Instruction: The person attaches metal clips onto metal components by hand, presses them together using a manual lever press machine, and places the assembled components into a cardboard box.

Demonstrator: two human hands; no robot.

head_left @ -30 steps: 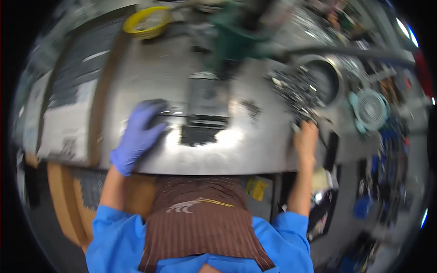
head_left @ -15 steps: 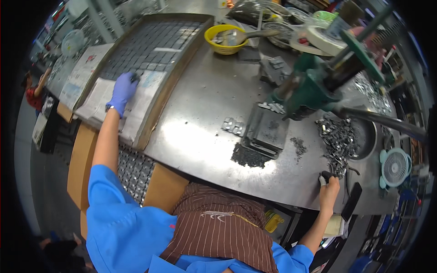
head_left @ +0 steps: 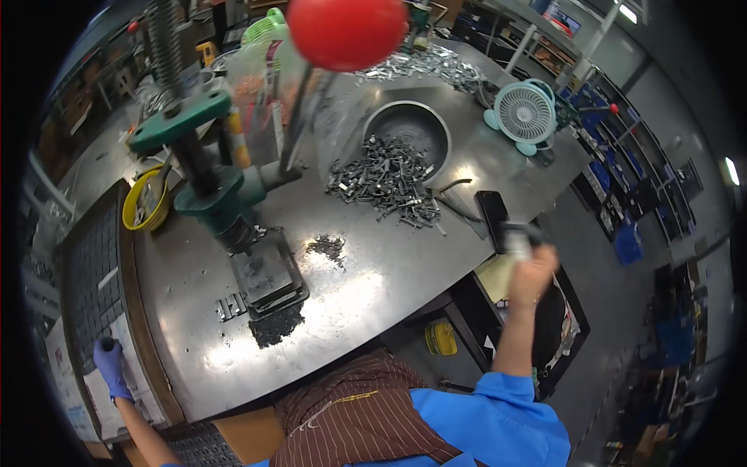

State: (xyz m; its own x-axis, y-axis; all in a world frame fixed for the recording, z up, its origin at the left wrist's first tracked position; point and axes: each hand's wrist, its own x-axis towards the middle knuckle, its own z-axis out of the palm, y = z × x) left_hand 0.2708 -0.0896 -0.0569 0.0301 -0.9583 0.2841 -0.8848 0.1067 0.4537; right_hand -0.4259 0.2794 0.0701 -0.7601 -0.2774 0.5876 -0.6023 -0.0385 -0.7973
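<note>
My left hand (head_left: pixel 110 366), in a purple glove, rests over the white paper sheets (head_left: pixel 92 393) in a shallow framed tray. Its fingers are curled around something small and dark that I cannot make out. Dark flat pieces (head_left: pixel 87 268) fill the far part of the tray in rows. My right hand (head_left: pixel 533 276) is bare and raised off the table's right edge, close to a black phone (head_left: pixel 492 214). Motion smears its fingers; a black shape and a pale one show at their tips, and whether they hold anything is unclear.
A green hand press (head_left: pixel 222 198) stands over a metal block (head_left: pixel 264 268), with dark shavings (head_left: pixel 278 325) and small metal pieces (head_left: pixel 230 307) beside it. Loose metal bits (head_left: pixel 385 179) spill from a round bowl (head_left: pixel 434 128). A red knob (head_left: pixel 346 31) looms overhead. A small fan (head_left: pixel 525 113) stands beyond.
The view has swung to the right. My right hand has lifted from beside the metal bits and moved right, past the phone. My left hand remains at the tray.
</note>
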